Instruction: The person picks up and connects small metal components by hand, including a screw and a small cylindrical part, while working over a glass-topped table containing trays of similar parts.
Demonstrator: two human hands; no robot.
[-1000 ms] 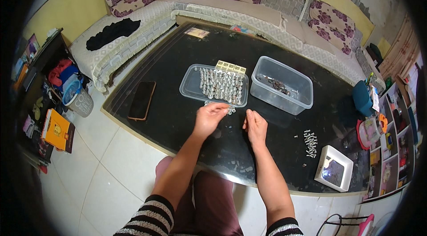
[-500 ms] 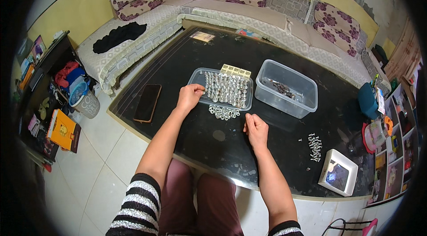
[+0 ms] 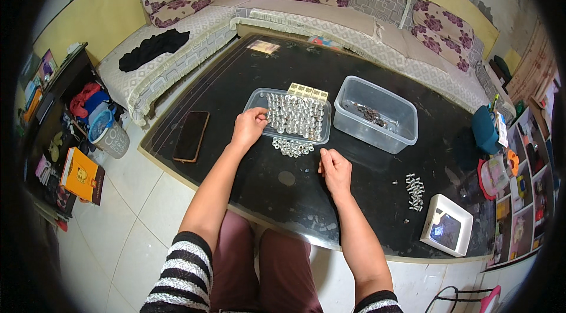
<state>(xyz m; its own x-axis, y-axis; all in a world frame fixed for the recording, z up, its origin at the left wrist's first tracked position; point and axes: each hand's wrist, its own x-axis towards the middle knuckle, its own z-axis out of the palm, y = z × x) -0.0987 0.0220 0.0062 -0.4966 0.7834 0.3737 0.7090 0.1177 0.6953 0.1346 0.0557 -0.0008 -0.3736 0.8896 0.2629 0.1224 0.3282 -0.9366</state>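
Note:
My left hand [image 3: 248, 128] is at the left side of a shallow clear plastic tray [image 3: 255, 100], its fingers pinched over the edge of the shiny metal pieces [image 3: 296, 114] standing there in close rows. Whatever lies between those fingertips is too small to make out. Just in front of the tray is a loose heap of small silvery ring-like nuts [image 3: 293, 147]. My right hand [image 3: 336, 171] rests over the black table to the right of that heap, fingers curled together; what they hold, if anything, is hidden.
Behind the tray lies a pale sectioned strip [image 3: 308, 91]. A clear plastic bin [image 3: 377, 138] with dark metal bits stands to its right. Silvery bolts [image 3: 415, 192] and a white open box [image 3: 465, 233] lie farther right. A phone [image 3: 191, 137] is at left on the black table [image 3: 259, 183].
The whole view has shifted slightly, so things sit a little farther left. Both hands keep nearly the same place and pose, the left at the tray, the right beside the nuts.

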